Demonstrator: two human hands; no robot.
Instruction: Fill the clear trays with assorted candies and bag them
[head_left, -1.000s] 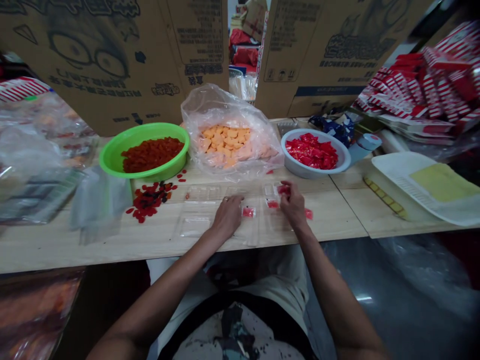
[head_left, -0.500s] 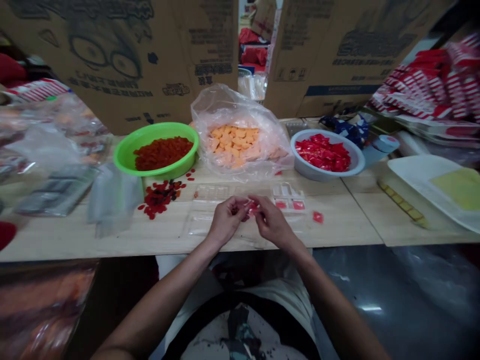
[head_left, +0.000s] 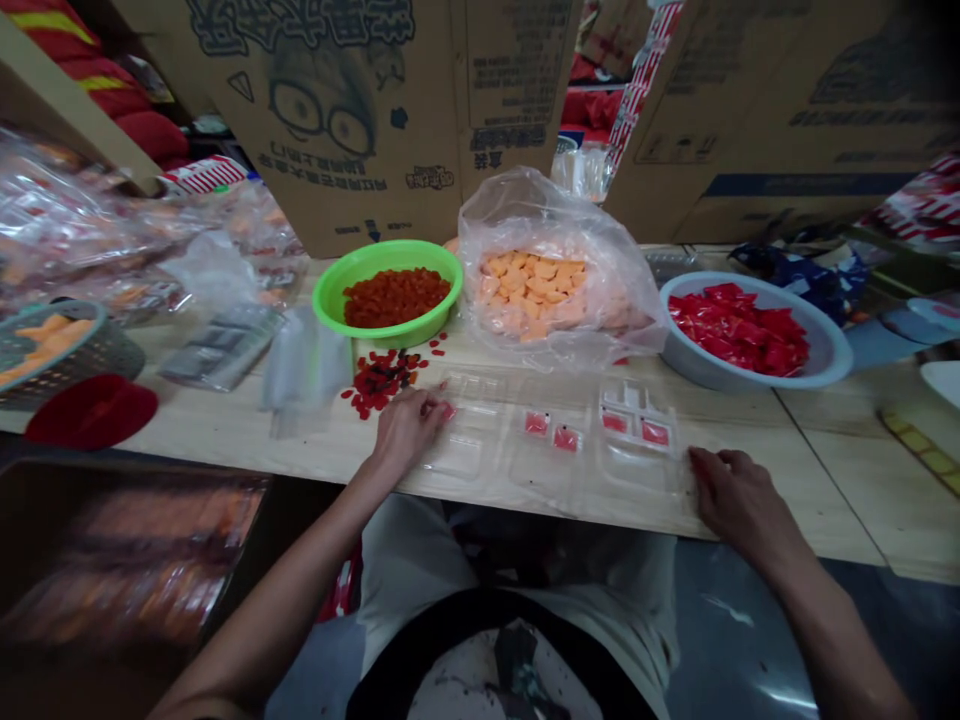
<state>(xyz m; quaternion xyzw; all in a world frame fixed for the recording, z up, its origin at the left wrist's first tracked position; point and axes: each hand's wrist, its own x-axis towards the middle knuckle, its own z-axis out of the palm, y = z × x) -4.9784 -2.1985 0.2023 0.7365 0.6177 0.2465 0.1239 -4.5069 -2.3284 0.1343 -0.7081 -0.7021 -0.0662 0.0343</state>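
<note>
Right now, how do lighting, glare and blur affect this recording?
Head view: dim, darkest toward the upper-right corner; head view: bright glare on the bagged goods at left, glints on the floor; head view: orange packs at lower left blurred, edges of the clear trays faint.

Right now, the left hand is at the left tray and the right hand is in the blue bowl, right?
No: the head view shows the right hand beside the right tray, not in the blue bowl. The left hand is at the left tray.
</note>
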